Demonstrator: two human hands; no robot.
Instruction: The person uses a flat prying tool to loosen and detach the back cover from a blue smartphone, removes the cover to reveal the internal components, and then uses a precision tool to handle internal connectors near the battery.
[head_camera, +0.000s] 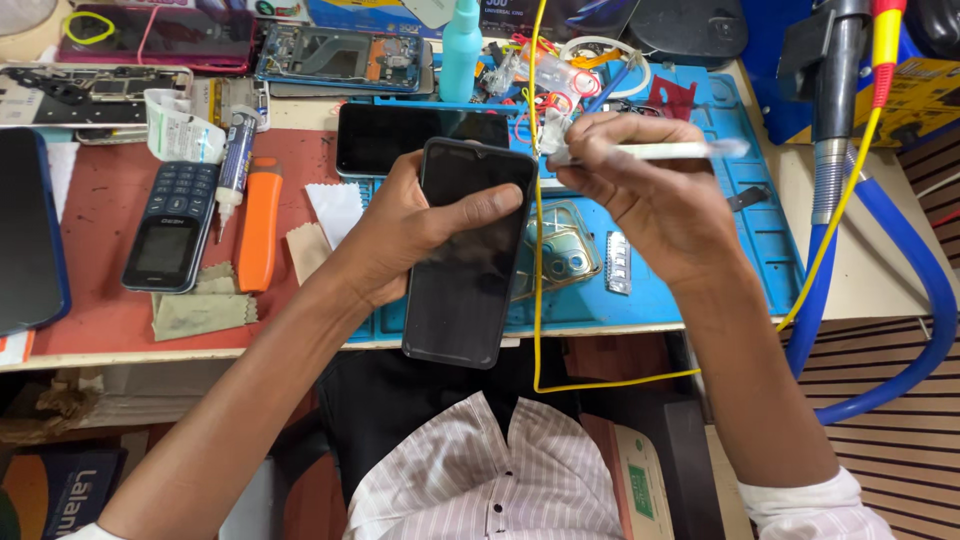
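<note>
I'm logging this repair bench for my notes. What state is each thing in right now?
Black phone: screen dark, held upright-tilted in left hand, thumb across the glass.
White tube: gripped in right hand, tip at the phone's top corner.
Keypad phone: lying flat, screen off.
Opened phone: back off, insides exposed.
Second black phone: flat, screen dark.
Teal bottle: standing upright.
</note>
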